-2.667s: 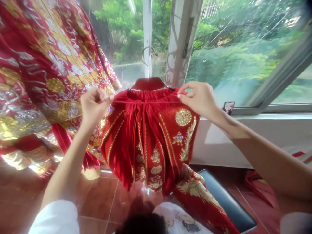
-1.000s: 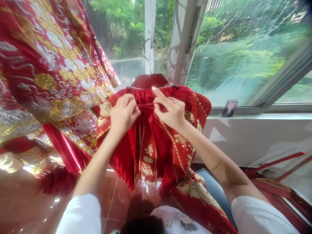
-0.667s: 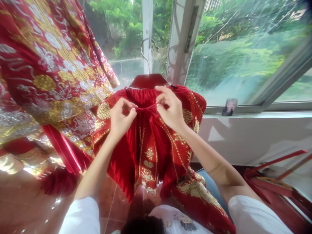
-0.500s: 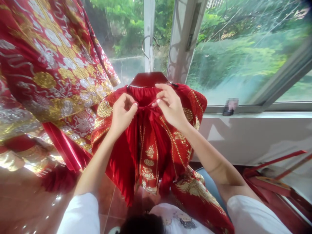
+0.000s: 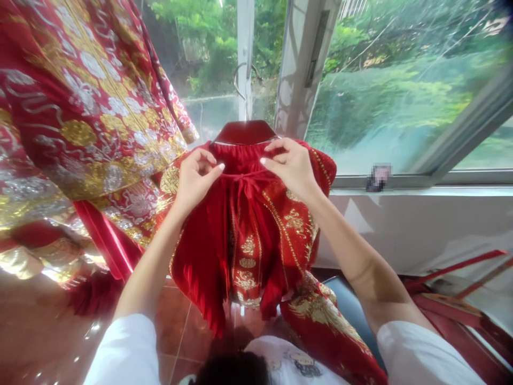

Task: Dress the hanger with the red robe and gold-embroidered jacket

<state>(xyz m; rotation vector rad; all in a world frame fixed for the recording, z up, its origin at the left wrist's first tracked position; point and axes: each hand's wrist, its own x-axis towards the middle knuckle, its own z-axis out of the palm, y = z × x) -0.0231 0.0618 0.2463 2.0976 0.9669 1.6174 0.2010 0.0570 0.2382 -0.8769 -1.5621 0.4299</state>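
A red garment with gold embroidery hangs on a dark red hanger. Across its front runs a thin red tie, knotted at the middle, with loose ends falling below. My left hand is at the left side of the neckline, thumb and fingertips closed on the cloth. On the opposite side, my right hand has its thumb and index finger bent against the neckline cloth, above the knot's right side. Neither hand is on the knot. Some of the gripped cloth is hidden by the fingers.
At left hangs a large red robe with gold and silver embroidery. Windows stand behind, with a small blurred object on the sill. A red folded piece lies over a blue-grey seat; a reddish wooden frame is at right.
Both hands have moved apart, away from the tie's middle and onto the garment's neckline sides. The knot now shows uncovered, and the garment has shifted slightly.
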